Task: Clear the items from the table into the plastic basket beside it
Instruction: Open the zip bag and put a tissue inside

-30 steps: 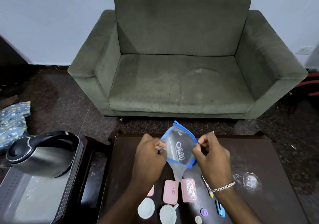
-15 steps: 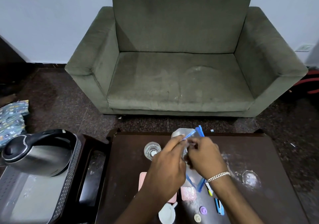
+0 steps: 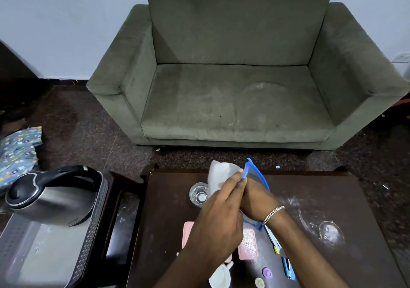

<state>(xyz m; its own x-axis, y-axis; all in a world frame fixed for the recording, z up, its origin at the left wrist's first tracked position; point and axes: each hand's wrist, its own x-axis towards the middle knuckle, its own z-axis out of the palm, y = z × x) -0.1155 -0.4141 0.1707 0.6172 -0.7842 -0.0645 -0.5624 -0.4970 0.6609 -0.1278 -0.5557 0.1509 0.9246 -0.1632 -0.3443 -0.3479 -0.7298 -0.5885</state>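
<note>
From the head camera, both hands meet over the middle of the dark table (image 3: 332,190). They are pressed close, the left hand (image 3: 219,219) crossing in front of the right hand (image 3: 255,199). The left hand's fingertips (image 3: 240,173) pinch the blue top strip of a clear zip bag (image 3: 255,175), which is held up above the table. A crumpled whitish part bulges to the left, and a blue corner shows below the right wrist. The right hand lies against the bag (its fingers are hidden behind the left hand), so I cannot tell how it grips. A bracelet (image 3: 273,214) sits on that wrist.

A small glass (image 3: 199,193) stands upright on the table just left of the hands. Nearer on the table lie two pink cases (image 3: 248,244), one mostly covered by the left arm. A white cup (image 3: 220,276), a purple cap (image 3: 267,272), a pale cap (image 3: 259,283), a pen (image 3: 273,239) and a small blue item (image 3: 288,271) lie there too.

The plastic basket (image 3: 95,221) stands left of the table, with a steel kettle (image 3: 51,196) lying in its far end. A green sofa (image 3: 233,76) is beyond the table, and a patterned cloth (image 3: 17,152) lies on the floor at the far left.
</note>
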